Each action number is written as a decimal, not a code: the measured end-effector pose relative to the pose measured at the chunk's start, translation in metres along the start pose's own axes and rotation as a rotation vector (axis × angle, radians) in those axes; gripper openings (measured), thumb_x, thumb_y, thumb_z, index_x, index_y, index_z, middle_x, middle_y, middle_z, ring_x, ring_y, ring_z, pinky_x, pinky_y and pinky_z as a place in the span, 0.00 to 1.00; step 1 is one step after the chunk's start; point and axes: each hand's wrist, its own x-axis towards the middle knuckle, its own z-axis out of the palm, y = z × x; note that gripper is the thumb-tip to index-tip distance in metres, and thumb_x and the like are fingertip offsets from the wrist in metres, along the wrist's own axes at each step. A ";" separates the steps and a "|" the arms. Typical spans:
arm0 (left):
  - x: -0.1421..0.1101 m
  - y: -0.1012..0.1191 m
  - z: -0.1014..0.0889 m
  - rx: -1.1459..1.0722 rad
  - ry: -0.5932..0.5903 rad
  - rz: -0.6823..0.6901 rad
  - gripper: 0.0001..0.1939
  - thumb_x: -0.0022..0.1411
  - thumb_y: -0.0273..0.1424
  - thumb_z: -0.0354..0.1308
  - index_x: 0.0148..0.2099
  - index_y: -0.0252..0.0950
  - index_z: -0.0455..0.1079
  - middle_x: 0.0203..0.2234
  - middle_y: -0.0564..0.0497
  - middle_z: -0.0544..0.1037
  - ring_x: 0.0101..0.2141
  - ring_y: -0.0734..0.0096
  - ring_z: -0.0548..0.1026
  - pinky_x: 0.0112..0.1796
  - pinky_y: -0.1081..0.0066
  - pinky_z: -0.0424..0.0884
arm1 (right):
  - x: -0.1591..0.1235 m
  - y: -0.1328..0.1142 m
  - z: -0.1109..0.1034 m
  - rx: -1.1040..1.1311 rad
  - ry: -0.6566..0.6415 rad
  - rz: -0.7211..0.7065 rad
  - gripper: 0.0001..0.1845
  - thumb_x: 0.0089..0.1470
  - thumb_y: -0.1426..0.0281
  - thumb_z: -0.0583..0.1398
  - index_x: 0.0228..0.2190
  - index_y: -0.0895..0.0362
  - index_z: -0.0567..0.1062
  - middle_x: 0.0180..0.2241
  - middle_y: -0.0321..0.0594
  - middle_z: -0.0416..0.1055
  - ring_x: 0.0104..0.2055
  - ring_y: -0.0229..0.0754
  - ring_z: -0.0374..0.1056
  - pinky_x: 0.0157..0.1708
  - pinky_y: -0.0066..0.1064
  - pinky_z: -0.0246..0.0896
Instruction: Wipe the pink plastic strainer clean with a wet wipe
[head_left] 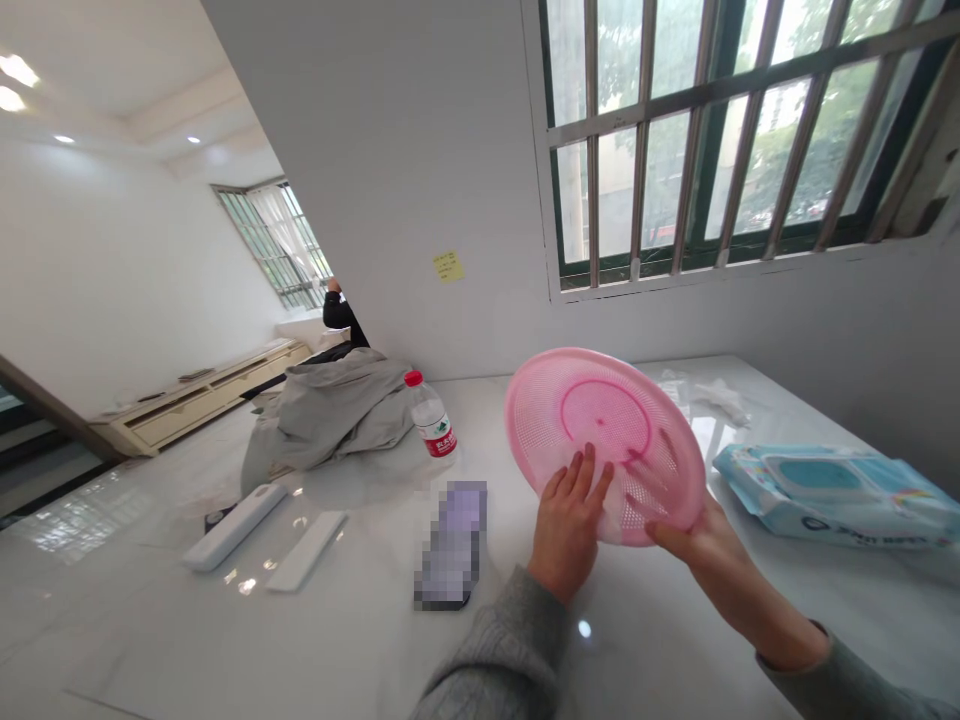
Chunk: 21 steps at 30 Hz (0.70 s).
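Note:
A round pink plastic strainer basket (600, 420) with a perforated wall is held tilted above the white table. My right hand (694, 540) grips its lower right rim, with the thumb on the near side and the other fingers hidden behind. My left hand (574, 520) lies against the lower part of the basket, its fingers stretched out and spread over the mesh. Beside that palm shows a thin whitish patch, perhaps a wipe, which I cannot make out clearly. To the right of the basket lies a light blue pack of wipes (832, 495).
A phone (452, 545), blurred out, lies left of my hands. Behind it stands a red-capped bottle (433, 415) next to grey cloth (337, 405). Two white slabs (236, 528) lie at left, crumpled clear plastic (716, 400) behind the basket. A person's dark sleeve (341, 312) shows beyond.

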 end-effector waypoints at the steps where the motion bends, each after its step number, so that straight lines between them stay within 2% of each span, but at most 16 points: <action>1: 0.000 0.001 0.000 0.003 0.003 0.001 0.38 0.68 0.19 0.51 0.78 0.39 0.54 0.77 0.40 0.50 0.73 0.54 0.59 0.66 0.52 0.66 | 0.000 0.000 0.000 0.005 0.001 0.000 0.49 0.46 0.73 0.72 0.68 0.45 0.67 0.62 0.50 0.76 0.68 0.67 0.67 0.64 0.65 0.63; 6: -0.001 0.004 0.002 -0.007 -0.013 -0.008 0.40 0.66 0.18 0.53 0.78 0.38 0.54 0.77 0.39 0.49 0.74 0.53 0.58 0.67 0.52 0.66 | 0.002 0.003 -0.003 0.023 -0.020 -0.017 0.54 0.46 0.75 0.71 0.71 0.42 0.61 0.63 0.49 0.75 0.66 0.64 0.69 0.65 0.64 0.62; 16: 0.000 0.009 -0.001 -0.066 -0.059 -0.041 0.43 0.63 0.17 0.52 0.78 0.38 0.52 0.78 0.39 0.45 0.75 0.52 0.54 0.68 0.49 0.63 | 0.004 0.012 -0.012 -0.089 -0.038 -0.076 0.42 0.50 0.70 0.70 0.66 0.43 0.70 0.65 0.48 0.72 0.70 0.67 0.64 0.66 0.65 0.61; 21: 0.001 0.008 -0.002 -0.106 -0.105 -0.057 0.44 0.61 0.17 0.53 0.78 0.38 0.52 0.78 0.41 0.45 0.75 0.53 0.53 0.69 0.49 0.62 | 0.007 0.016 -0.013 -0.081 -0.054 -0.084 0.51 0.48 0.68 0.73 0.70 0.39 0.64 0.64 0.45 0.74 0.71 0.69 0.62 0.66 0.68 0.60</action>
